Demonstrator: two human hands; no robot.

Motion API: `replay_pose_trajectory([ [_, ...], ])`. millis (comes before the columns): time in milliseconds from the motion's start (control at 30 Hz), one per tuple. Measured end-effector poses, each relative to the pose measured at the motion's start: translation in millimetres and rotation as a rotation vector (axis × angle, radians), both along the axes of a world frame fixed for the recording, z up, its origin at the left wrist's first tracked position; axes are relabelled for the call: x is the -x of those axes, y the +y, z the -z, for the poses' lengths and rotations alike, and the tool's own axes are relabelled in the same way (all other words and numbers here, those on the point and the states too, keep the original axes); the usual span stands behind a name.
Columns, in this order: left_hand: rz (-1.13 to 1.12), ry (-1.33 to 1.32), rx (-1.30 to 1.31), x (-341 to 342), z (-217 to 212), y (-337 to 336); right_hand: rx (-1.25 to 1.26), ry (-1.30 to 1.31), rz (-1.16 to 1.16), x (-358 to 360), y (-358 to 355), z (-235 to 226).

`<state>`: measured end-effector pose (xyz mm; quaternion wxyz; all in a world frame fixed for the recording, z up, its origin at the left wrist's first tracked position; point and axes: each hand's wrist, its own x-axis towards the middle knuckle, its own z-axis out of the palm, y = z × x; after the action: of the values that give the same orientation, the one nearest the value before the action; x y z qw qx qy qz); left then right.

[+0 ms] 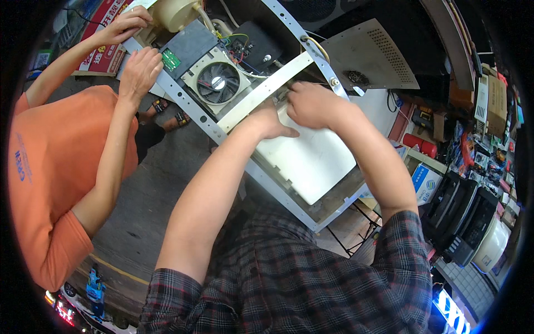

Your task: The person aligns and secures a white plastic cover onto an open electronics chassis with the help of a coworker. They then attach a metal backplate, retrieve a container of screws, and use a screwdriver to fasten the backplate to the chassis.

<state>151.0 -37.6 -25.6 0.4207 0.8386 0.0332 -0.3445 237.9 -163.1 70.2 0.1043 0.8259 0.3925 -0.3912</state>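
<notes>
Over an opened appliance chassis (328, 214) with a perforated grey metal frame, the person in a plaid shirt works with both bare hands. Their left hand (271, 121) lies flat and open on the upper edge of a white panel (311, 158) set inside the chassis, palm down and thumb pointing right. Their right hand (312, 103) sits just beside it, fingers curled down onto the same edge where the panel meets a pale cross bar (261, 92); whether it grips anything cannot be told, as the fingertips are hidden. Beyond the bar sits a cooling fan (218, 82) in a square housing, with a small green circuit board (171, 59) and coloured wires (239, 50) near it. At the far end, a second person in an orange shirt (50, 167) rests 2 hands (139, 69) on the chassis corner. Black printers (461, 217) stand on the right.
</notes>
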Motion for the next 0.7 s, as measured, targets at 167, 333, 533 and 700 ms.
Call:
replay_pose_trajectory([
  [167, -0.068, -0.332, -0.095, 68.4, -55.9, 2.5, -0.702, 0.093, 0.125, 85.5, -73.1, -70.8],
  [333, -0.131, -0.753, 0.155, 150.3, -109.6, 25.2, -0.574, 0.461, 0.292, 157.9, -118.2, -86.0],
  [533, -0.305, -0.392, -0.19, 286.0, -42.5, 62.8, -0.81, 0.682, 0.469, 209.0, -133.7, -85.5],
  [700, 0.317, 0.664, -0.516, 545.4, 105.0, 195.7, -0.852, 0.535, 0.621, 225.2, -159.8, -96.4],
])
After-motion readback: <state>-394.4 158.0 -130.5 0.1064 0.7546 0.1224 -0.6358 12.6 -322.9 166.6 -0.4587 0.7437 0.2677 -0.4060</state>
